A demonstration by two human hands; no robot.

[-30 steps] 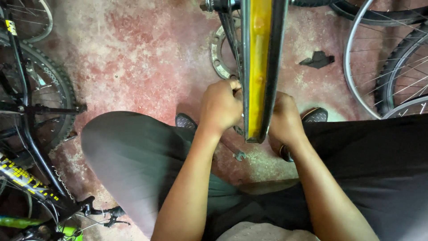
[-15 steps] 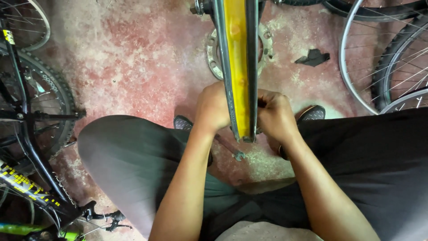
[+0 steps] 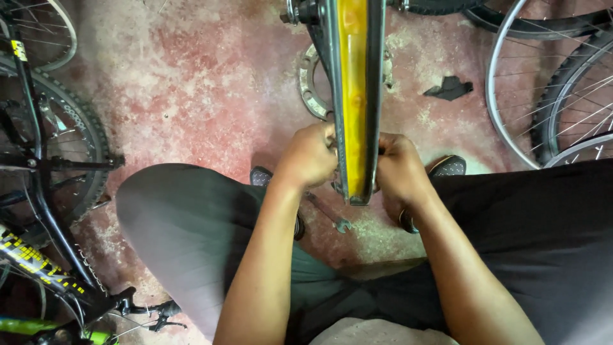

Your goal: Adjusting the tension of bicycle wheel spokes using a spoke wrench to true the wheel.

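Seen from above, a bike rim (image 3: 355,96) w/ yellow rim tape stands upright edge-on, running from the top of the frame down to between the knees, its near end just past the hands. Left hand (image 3: 309,156) is curled into a fist against the rim's left side, fingers tucked at the edge; right hand (image 3: 397,167) is curled the same way on the right side. Both are closed tight on the rim, but what the fingertips pinch there can't be told. A wrench (image 3: 332,216) lies on the red concrete floor (image 3: 211,89) just below the hands, btwn the shoes. A toothed sprocket ring (image 3: 309,83) lies flat behind the rim. A black bike (image 3: 45,166) stands at left; 2 or more spoked wheels (image 3: 555,83) lean at right.
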